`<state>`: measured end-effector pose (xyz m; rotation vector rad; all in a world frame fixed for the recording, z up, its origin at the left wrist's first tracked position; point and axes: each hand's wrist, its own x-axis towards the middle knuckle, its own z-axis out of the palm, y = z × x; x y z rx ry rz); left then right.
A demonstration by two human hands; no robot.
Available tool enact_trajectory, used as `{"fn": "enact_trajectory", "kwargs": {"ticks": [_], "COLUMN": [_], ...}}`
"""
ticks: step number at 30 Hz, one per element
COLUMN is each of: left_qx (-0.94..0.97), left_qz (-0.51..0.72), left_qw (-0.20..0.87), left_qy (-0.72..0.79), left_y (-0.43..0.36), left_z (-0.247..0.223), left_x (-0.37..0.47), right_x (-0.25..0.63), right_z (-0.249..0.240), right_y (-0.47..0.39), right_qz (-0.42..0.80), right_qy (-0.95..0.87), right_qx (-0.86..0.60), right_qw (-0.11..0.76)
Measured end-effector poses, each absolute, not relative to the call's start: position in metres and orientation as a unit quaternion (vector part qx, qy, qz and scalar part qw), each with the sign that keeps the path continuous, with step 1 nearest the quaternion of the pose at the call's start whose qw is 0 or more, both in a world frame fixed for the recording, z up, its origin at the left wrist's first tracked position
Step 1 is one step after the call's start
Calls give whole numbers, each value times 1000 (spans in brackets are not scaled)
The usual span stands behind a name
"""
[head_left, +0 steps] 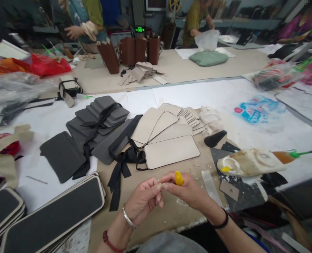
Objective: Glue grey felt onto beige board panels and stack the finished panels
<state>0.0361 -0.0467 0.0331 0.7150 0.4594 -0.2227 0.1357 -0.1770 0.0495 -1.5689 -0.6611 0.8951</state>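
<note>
My left hand [146, 198] and my right hand [183, 189] meet fingertip to fingertip over the brown table sheet. The left fingers are pinched together; whatever may be between them is too small to make out. A small yellow piece with a rounded end [179, 178] sticks up from my closed right hand, its lower part hidden by the fingers. Just beyond lies a cream panel with dark edges [171, 151], in front of a fanned pile of similar cream panels [156, 123]. Black straps [128, 158] lie to their left.
Dark grey panels [63, 156] lie at left, with stacked black panels with cream borders [58, 214] nearer me. At right are a glue-smeared container [250, 161] and a green-nozzled bottle [285, 157]. Brown bags [129, 51] and people [198, 21] are across the table.
</note>
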Motion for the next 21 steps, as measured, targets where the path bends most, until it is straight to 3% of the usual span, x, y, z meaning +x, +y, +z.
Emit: {"fn": "enact_trajectory", "kwargs": {"ticks": [7,21], "left_qx": [223,156], "left_qz": [-168,-197], "left_qw": [945,961], "left_qy": [171,116], "left_y": [-62,-69], "left_z": [22,-10], "left_x": [46,58], "right_x": [146,163], "right_z": [55,35], "right_y": [-188,-192], "right_qz": [445,561], "right_qy": [-235,-209], "right_qx": [-635,-531], "right_qw": [586,599]}}
